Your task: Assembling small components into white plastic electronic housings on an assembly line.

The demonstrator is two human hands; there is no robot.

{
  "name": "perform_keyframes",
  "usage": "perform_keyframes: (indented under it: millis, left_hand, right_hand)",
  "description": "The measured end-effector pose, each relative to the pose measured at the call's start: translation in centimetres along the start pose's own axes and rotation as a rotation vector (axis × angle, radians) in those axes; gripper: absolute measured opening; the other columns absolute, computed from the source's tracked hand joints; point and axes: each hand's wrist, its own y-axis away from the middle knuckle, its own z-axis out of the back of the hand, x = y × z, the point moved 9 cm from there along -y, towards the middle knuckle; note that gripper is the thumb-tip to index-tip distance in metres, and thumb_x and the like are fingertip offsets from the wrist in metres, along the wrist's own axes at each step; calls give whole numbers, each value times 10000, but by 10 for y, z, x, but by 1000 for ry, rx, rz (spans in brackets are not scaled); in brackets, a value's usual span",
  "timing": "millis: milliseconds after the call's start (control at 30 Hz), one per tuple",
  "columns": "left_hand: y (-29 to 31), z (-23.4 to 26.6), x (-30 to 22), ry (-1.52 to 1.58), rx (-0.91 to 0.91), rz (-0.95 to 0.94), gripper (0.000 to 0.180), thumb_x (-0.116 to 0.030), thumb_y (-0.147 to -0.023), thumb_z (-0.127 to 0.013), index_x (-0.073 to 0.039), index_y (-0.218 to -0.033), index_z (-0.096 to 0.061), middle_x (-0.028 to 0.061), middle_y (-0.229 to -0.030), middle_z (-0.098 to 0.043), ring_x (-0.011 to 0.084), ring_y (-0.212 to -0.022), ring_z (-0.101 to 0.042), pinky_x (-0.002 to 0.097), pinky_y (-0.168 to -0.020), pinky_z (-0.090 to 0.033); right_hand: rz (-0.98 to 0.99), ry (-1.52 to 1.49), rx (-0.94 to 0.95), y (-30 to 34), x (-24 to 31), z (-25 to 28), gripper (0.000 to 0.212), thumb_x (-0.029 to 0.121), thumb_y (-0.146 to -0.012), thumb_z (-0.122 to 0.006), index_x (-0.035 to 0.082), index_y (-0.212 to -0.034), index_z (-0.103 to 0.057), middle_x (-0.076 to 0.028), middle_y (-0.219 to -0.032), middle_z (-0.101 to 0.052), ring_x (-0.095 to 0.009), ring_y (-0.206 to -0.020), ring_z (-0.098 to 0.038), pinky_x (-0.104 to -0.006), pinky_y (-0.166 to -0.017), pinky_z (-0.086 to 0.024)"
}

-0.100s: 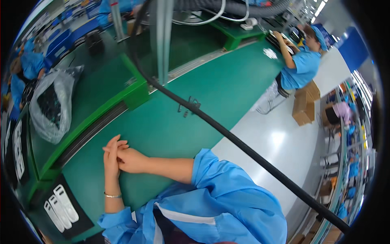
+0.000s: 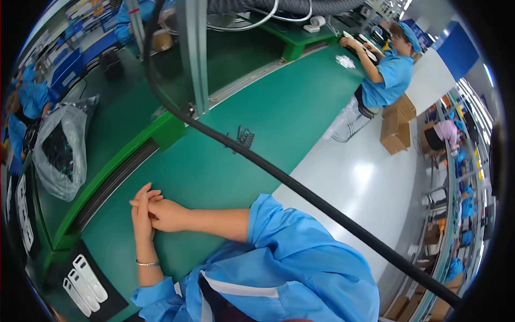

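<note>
My hands rest together over the green work surface (image 2: 214, 177). My left hand (image 2: 141, 219) points away from me with its fingers stretched out, and a thin silver bracelet (image 2: 147, 263) circles its wrist. From the right, my right hand (image 2: 171, 216) lies across it, fingers wrapped round the left hand's fingers. Neither hand appears to hold a tool or part. Beyond them sits a small group of dark parts (image 2: 245, 137), partly behind a black cable. At the near left, several white elongated pieces (image 2: 83, 287) with slots lie on a black mat (image 2: 110, 300).
A thick black cable (image 2: 300, 188) crosses diagonally above the table. A green raised rail (image 2: 107, 177) runs along the left, with a clear plastic bag of dark parts (image 2: 61, 150) beyond. A co-worker in blue (image 2: 389, 80) sits at the far right near cardboard boxes (image 2: 396, 131).
The whole view has shifted slightly, with the far scene moving left. My hands stay clasped together in the same pose.
</note>
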Motion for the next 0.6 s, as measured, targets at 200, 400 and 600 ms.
perform_keyframes:
  millis: [200,400,600]
  left_hand:
    - [-2,-3,1,-19,16,-7,441,-334,-948,-498,-6,-1242,-495,120,-1015,-616,158,-887,-589,285,-801,-481]
    - [-1,-1,0,-35,9,-15,442,-327,-947,-498,3,-1241,-494,118,-1010,-620,162,-890,-590,282,-807,-477]
    - [0,-2,-2,-34,4,-11,452,-329,-950,-491,3,-1257,-485,123,-1034,-610,168,-913,-584,287,-826,-468]
  right_hand:
    - [26,3,-32,2,-1,3,623,64,-790,-535,101,-1389,-369,-188,-888,-599,-322,-780,-590,-413,-685,-482]
    - [88,15,-45,2,5,3,617,74,-790,-551,79,-1381,-374,-188,-921,-604,-336,-809,-588,-416,-706,-481]
    - [103,-57,-54,1,2,2,617,61,-789,-564,92,-1379,-384,-185,-971,-600,-341,-865,-579,-418,-734,-481]
